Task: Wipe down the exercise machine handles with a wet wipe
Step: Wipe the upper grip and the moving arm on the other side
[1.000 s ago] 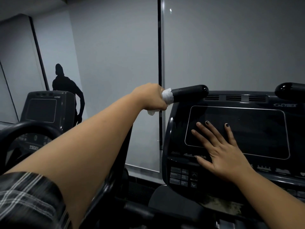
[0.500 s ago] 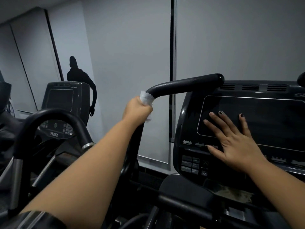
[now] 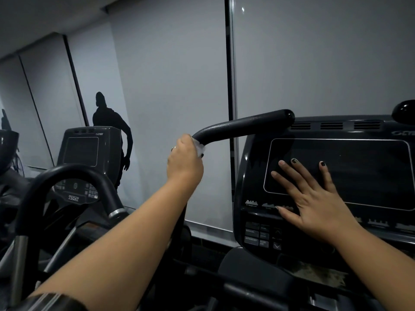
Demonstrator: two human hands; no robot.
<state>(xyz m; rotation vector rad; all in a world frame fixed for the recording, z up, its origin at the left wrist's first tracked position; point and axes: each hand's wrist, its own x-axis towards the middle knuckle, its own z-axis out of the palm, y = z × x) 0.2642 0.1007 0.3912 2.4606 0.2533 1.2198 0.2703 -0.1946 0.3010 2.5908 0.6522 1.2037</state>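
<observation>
A black curved left handle of the exercise machine runs from its rounded tip near the console down to a bend. My left hand grips that bend with a white wet wipe wrapped round the bar; only a small edge of the wipe shows past my fingers. My right hand lies flat, fingers spread, on the dark console screen. The tip of the right handle shows at the right edge.
A second machine with its own console and a looped black handlebar stands to the left. Grey window blinds hang behind, with a dark figure silhouette on them. Console buttons sit below my right hand.
My left hand has slid the wipe from near the handle's tip back along the bar and down to the bend. My right hand has stayed flat on the screen.
</observation>
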